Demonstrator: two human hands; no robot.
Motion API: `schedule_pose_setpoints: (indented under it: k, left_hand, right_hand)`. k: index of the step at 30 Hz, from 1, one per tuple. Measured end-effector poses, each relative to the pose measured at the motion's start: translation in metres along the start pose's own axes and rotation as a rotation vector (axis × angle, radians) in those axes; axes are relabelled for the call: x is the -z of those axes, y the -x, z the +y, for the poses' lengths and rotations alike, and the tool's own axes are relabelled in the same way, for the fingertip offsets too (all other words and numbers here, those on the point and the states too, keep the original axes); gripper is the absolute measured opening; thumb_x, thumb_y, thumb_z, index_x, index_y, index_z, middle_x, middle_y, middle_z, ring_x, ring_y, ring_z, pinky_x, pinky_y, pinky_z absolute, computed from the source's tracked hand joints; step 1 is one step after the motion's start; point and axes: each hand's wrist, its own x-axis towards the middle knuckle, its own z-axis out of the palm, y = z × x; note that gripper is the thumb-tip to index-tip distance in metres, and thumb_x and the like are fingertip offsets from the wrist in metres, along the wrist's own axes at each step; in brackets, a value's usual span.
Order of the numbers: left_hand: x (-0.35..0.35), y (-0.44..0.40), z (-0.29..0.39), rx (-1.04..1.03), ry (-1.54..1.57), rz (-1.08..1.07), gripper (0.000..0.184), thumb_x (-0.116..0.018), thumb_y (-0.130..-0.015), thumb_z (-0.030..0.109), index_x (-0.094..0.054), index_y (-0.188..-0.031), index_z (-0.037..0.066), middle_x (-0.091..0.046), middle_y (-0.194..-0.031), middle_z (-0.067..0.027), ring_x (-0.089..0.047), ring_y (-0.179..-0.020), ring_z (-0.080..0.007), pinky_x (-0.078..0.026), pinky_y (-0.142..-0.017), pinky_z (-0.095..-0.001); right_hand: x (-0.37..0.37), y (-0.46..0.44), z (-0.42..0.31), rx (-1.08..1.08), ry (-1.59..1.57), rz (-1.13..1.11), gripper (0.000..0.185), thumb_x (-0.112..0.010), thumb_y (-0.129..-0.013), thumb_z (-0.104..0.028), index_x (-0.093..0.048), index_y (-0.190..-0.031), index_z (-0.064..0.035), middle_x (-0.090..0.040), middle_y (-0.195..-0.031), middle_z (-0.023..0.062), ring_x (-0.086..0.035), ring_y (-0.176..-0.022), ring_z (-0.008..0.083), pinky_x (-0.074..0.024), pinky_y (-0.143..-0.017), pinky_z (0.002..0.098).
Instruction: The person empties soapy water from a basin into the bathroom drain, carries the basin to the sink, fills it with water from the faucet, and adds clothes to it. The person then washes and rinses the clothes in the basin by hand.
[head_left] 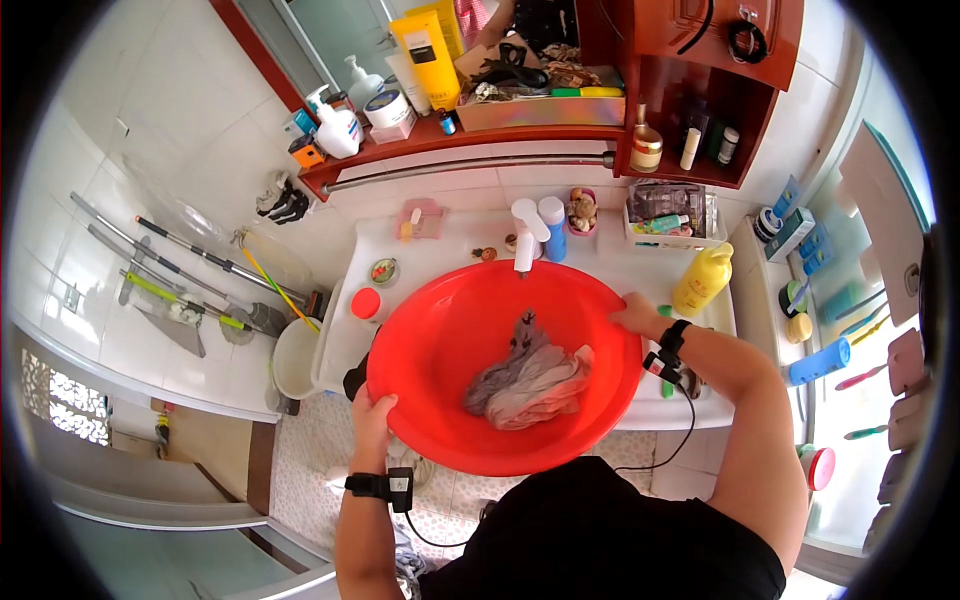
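The left hand (377, 412) clasps the red basin (430, 335) by its near-left rim, and the right hand (638, 315) grips its right rim. The basin lies over the white sink counter (465, 238), far edge under the faucet (525, 238); inside is bunched cloth (540, 385), grey and pinkish, possibly 2 pieces.

Premises: a washroom, apparently in a private home. Noted: glossy white wall tiles (215, 85); a white washbasin counter (463, 225) with a white tap (524, 250); a glossy red-brown wooden cabinet (745, 78); a white plastic pump bottle (338, 132); a pink-handled toothbrush (861, 377) at right; a grey-headed mop (267, 319) and a round whitish plastic bucket (288, 350) at left.
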Motion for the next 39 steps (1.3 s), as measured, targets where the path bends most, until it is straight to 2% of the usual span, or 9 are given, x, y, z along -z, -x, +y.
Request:
schedule_pose_setpoints:
  k: [18, 24, 27, 29, 30, 32, 36, 37, 39]
  left_hand:
    - [0.075, 0.132, 0.046, -0.129, 0.0, 0.046, 0.044, -0.049, -0.076, -0.003, -0.047, -0.119, -0.003, -0.057, -0.113, -0.0113, -0.056, -0.101, -0.0183, -0.043, -0.089, -0.029]
    - [0.138, 0.197, 0.046, -0.231, 0.022, 0.106, 0.047, -0.05, -0.075, -0.004, -0.045, -0.122, -0.003, -0.056, -0.115, -0.0099, -0.055, -0.104, -0.0167, -0.042, -0.09, -0.0289]
    - [0.17, 0.231, 0.045, -0.3, 0.027, 0.139, 0.048, -0.053, -0.074, -0.004, -0.045, -0.121, -0.003, -0.056, -0.114, -0.0095, -0.054, -0.104, -0.0159, -0.043, -0.089, -0.0284]
    - [0.197, 0.249, 0.042, -0.268, 0.015, 0.172, 0.048, -0.055, -0.074, -0.002, -0.045, -0.121, -0.003, -0.056, -0.114, -0.0099, -0.055, -0.103, -0.0157, -0.044, -0.088, -0.0286]
    - [0.212, 0.261, 0.038, -0.252, -0.02, 0.151, 0.049, -0.056, -0.074, -0.001, -0.045, -0.121, -0.003, -0.056, -0.114, -0.0102, -0.055, -0.102, -0.0155, -0.044, -0.087, -0.0289]
    - [0.242, 0.284, 0.024, -0.235, -0.089, 0.206, 0.05, -0.058, -0.074, 0.0, -0.045, -0.121, -0.003, -0.056, -0.114, -0.0109, -0.056, -0.101, -0.0157, -0.045, -0.087, -0.0294]
    - [0.287, 0.319, -0.013, -0.32, -0.383, 0.332, 0.055, -0.062, -0.073, 0.004, -0.042, -0.124, -0.002, -0.057, -0.111, -0.0125, -0.056, -0.101, -0.0175, -0.044, -0.088, -0.0306]
    - [0.296, 0.331, -0.024, -0.302, -0.378, 0.33, 0.055, -0.062, -0.073, 0.004, -0.042, -0.124, -0.002, -0.057, -0.111, -0.0125, -0.056, -0.101, -0.0175, -0.044, -0.088, -0.0306]
    - [0.312, 0.349, -0.048, -0.191, -0.442, 0.389, 0.061, -0.064, -0.072, 0.005, -0.038, -0.127, -0.002, -0.055, -0.114, -0.0145, -0.054, -0.105, -0.0203, -0.043, -0.09, -0.0321]
  right_hand:
    - [-0.019, 0.126, -0.08, 0.109, -0.04, 0.014, 0.047, -0.068, -0.067, -0.031, -0.063, -0.092, 0.0073, -0.065, -0.082, 0.0231, -0.065, -0.078, 0.0325, -0.0499, -0.071, 0.0385]
    - [-0.052, 0.183, -0.117, 0.211, -0.045, -0.009, 0.043, -0.068, -0.069, -0.029, -0.063, -0.093, 0.0071, -0.066, -0.08, 0.0189, -0.065, -0.073, 0.0259, -0.0501, -0.067, 0.0365]
    - [-0.071, 0.217, -0.14, 0.208, -0.078, -0.083, 0.035, -0.065, -0.074, -0.018, -0.061, -0.095, 0.0091, -0.066, -0.082, 0.0131, -0.064, -0.072, 0.0196, -0.0509, -0.065, 0.0308]
    - [-0.09, 0.232, -0.15, 0.109, -0.442, -0.252, 0.033, -0.06, -0.079, -0.017, -0.059, -0.099, 0.0088, -0.065, -0.09, 0.0131, -0.064, -0.078, 0.0227, -0.0505, -0.072, 0.0336]
    - [-0.101, 0.238, -0.155, 0.108, -0.412, -0.287, 0.033, -0.06, -0.079, -0.017, -0.059, -0.099, 0.0088, -0.065, -0.09, 0.0131, -0.064, -0.078, 0.0227, -0.0505, -0.072, 0.0336]
    - [-0.121, 0.249, -0.171, -0.15, -0.731, -0.524, 0.029, -0.055, -0.083, -0.013, -0.057, -0.102, 0.0088, -0.064, -0.096, 0.0137, -0.062, -0.086, 0.0224, -0.0496, -0.078, 0.0341]
    - [-0.181, 0.269, -0.205, -0.529, -0.945, -0.633, 0.029, -0.047, -0.088, -0.013, -0.054, -0.109, 0.0048, -0.06, -0.107, 0.0156, -0.059, -0.098, 0.0253, -0.0473, -0.088, 0.0393]
    - [-0.211, 0.25, -0.183, -0.55, -1.094, -0.685, 0.032, -0.051, -0.086, -0.014, -0.053, -0.114, 0.0012, -0.057, -0.115, 0.0136, -0.056, -0.105, 0.0265, -0.0421, -0.095, 0.0452]
    - [-0.267, 0.25, -0.19, -0.393, -1.197, -0.669, 0.033, -0.045, -0.088, -0.017, -0.051, -0.115, 0.0011, -0.056, -0.118, 0.0144, -0.053, -0.109, 0.0285, -0.0398, -0.098, 0.0452]
